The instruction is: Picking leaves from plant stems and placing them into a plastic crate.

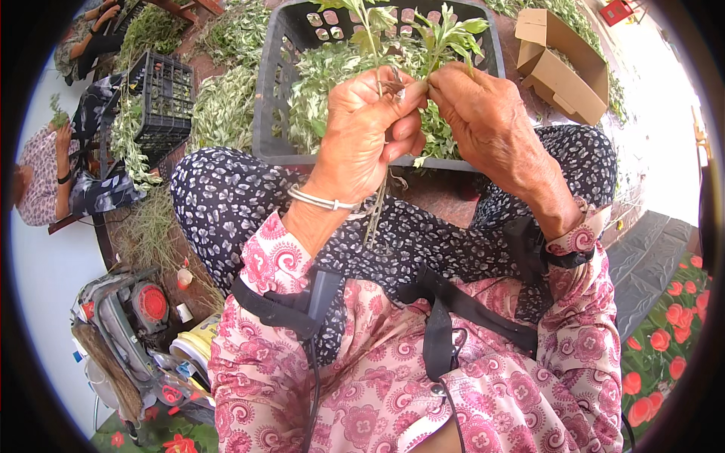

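Over the near rim of a black plastic crate, my two hands meet at the fingertips. My left hand is closed round a leafy plant stem; its green leaves rise above the fingers and thin stalk ends hang below the palm. My right hand pinches a leafy sprig against the left thumb, with its leaves standing up beyond the fingers. Inside the crate lies a heap of cut leafy plants, pale green and silvery. A bangle sits on my left wrist.
An open cardboard box stands right of the crate. Heaps of cut plants lie to its left, beside another black crate. A seated person at far left holds a sprig. Tools and a yellow bucket stand lower left.
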`<state>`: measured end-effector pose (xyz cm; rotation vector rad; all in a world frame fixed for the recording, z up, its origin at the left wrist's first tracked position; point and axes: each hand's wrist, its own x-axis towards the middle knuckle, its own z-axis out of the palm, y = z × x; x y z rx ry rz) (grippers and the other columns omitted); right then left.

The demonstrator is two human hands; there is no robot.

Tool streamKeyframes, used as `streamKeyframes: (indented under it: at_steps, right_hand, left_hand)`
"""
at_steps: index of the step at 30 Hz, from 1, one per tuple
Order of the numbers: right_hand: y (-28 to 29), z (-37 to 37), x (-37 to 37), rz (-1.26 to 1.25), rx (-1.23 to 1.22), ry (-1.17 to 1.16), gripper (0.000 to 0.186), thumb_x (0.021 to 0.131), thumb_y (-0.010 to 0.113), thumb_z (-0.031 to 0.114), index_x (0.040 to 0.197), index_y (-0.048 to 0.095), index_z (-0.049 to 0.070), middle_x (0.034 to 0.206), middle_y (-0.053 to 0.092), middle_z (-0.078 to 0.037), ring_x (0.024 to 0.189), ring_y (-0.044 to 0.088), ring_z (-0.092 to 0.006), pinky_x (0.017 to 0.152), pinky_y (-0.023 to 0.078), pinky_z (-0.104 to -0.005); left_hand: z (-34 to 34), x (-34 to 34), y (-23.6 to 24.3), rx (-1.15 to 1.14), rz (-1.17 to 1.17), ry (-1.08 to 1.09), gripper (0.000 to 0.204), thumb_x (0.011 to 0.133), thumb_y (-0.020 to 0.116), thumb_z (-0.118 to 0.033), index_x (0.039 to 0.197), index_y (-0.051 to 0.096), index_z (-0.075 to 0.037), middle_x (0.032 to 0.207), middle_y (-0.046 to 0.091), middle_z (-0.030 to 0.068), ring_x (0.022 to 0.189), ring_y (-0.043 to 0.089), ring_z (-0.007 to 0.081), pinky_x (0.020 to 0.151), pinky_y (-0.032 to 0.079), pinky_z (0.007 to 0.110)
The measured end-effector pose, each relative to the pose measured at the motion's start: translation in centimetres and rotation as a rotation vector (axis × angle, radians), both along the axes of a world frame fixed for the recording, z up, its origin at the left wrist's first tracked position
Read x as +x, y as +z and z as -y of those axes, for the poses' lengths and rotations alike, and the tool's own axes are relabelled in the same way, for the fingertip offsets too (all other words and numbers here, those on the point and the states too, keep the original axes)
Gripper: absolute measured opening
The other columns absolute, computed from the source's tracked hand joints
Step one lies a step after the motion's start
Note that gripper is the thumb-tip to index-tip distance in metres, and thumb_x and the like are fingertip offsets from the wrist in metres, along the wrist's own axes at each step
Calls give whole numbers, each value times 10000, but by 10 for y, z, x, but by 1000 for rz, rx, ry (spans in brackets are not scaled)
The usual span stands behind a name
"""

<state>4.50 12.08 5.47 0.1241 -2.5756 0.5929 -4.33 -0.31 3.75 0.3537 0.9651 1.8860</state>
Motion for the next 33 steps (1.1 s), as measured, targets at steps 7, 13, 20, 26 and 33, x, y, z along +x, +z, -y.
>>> streamKeyframes:
  at_steps: [7, 13, 20, 26, 33]
  right_hand:
    - [2, 0, 3, 72, 82, -29, 117, 647, 517, 5, 718, 424, 9, 624, 484, -158, 591, 517, -327, 519, 414, -392]
    - [1, -2, 4, 91, 48, -40, 101, 651, 519, 8, 725, 451, 16, 594, 493, -152, 584, 529, -325, 513, 413, -396]
    - [0, 2, 4, 102, -2, -20, 84, 651, 516, 7, 704, 452, 20, 566, 488, -145, 574, 530, -322, 507, 413, -395]
    - [1, 6, 5, 139, 13, -14, 78, 644, 512, 3, 692, 454, 27, 530, 493, -151, 552, 529, -337, 498, 410, -407]
    - [6, 6, 5, 154, 50, -16, 62, 645, 510, 4, 679, 462, 25, 526, 501, -153, 534, 535, -336, 477, 408, -414]
  left_hand:
    - [-1, 2, -6, 10, 19, 5, 116, 828, 533, -121, 765, 523, -24, 517, 421, -2, 353, 331, 66, 391, 354, 228]
    - [-4, 4, 0, -23, 33, 53, 108, 788, 591, -120, 818, 548, -26, 552, 450, -24, 375, 320, 31, 367, 316, 172]
    - [-7, 0, 0, -52, -12, 120, 151, 748, 632, -108, 830, 560, -3, 563, 476, -21, 379, 353, 29, 373, 356, 176]
    - [-5, -2, -1, -80, -24, 94, 143, 746, 623, -78, 834, 564, 18, 513, 457, -14, 372, 366, 34, 370, 365, 178]
    - [-6, -2, -2, -89, -73, 98, 110, 750, 620, -78, 793, 586, 17, 494, 455, -13, 363, 372, 38, 357, 354, 179]
